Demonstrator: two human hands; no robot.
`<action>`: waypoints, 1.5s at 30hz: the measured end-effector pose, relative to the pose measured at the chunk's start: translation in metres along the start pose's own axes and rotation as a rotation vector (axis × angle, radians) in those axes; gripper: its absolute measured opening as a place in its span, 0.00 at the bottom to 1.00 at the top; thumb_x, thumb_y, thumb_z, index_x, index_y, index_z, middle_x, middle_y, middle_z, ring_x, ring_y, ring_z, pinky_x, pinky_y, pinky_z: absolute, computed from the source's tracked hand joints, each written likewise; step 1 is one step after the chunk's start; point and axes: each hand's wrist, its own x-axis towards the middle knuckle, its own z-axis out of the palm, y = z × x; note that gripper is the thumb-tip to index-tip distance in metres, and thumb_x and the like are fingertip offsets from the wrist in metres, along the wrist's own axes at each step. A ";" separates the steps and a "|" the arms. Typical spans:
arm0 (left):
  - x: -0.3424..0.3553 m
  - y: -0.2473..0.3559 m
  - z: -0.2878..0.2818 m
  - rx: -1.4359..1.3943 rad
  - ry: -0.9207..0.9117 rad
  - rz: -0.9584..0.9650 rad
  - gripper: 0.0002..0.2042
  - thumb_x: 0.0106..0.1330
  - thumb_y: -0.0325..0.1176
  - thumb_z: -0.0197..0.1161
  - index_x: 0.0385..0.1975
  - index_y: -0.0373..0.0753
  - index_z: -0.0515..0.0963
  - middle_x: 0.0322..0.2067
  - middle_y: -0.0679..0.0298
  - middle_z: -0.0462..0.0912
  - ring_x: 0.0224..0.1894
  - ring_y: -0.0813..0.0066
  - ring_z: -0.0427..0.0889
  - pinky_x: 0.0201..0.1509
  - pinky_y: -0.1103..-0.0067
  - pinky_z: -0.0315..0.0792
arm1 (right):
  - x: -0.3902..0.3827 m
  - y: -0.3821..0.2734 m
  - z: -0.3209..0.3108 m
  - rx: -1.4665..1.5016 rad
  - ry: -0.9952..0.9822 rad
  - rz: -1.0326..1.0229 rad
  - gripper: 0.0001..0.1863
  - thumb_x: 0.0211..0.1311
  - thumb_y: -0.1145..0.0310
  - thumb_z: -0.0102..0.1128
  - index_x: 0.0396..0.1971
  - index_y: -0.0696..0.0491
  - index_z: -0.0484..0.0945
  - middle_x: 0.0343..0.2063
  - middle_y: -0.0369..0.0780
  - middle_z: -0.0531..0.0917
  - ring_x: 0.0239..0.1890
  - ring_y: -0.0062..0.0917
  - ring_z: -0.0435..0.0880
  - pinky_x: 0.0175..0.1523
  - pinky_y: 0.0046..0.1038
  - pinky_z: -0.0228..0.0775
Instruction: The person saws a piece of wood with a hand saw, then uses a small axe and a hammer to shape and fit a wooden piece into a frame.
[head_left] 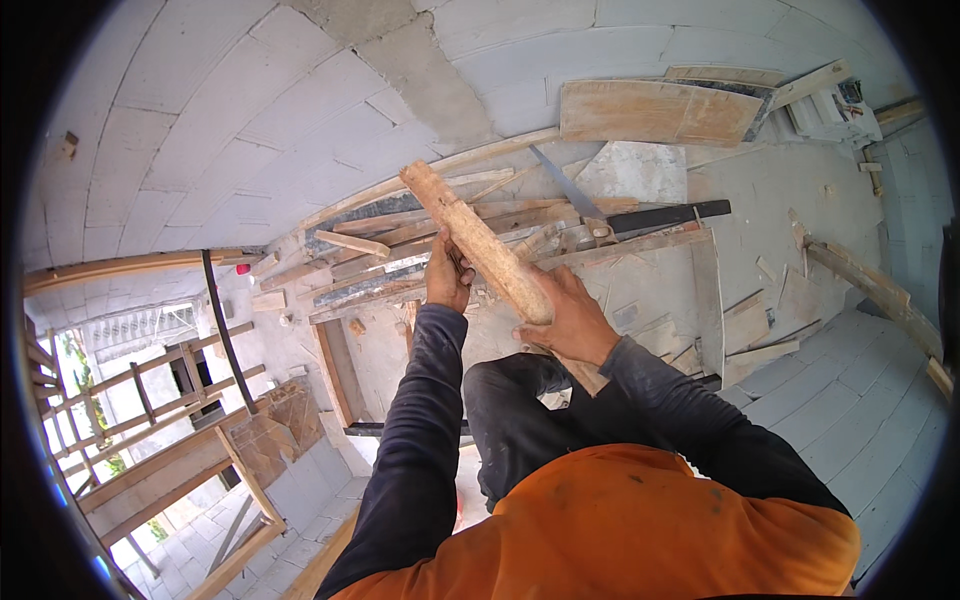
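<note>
A rough, pale-brown wooden board (490,245) slants across in front of me, its far end up to the left and its near end down by my knees. My left hand (448,272) is closed on its left edge around the middle, fingers curled underneath. Lower down, my right hand (575,318) grips the board from the right, thumb across its face. Beyond the board, a handsaw (570,182) lies on the pile of timber with its handle (600,232) toward me.
Lengths of scrap timber (400,235) lie along the block wall (230,110). A plywood panel (655,112) leans at the back right. Wooden frame pieces (708,300) and offcuts lie on the floor to the right. At the left stand timber rails (150,400) beside an opening.
</note>
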 end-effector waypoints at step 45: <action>-0.059 -0.223 0.150 0.766 -0.665 -0.705 0.22 0.81 0.47 0.51 0.59 0.34 0.75 0.47 0.52 0.85 0.44 0.58 0.86 0.49 0.67 0.82 | -0.224 -0.011 0.021 2.078 0.892 0.279 0.21 0.81 0.51 0.50 0.54 0.56 0.74 0.38 0.39 0.86 0.33 0.24 0.87 0.32 0.23 0.81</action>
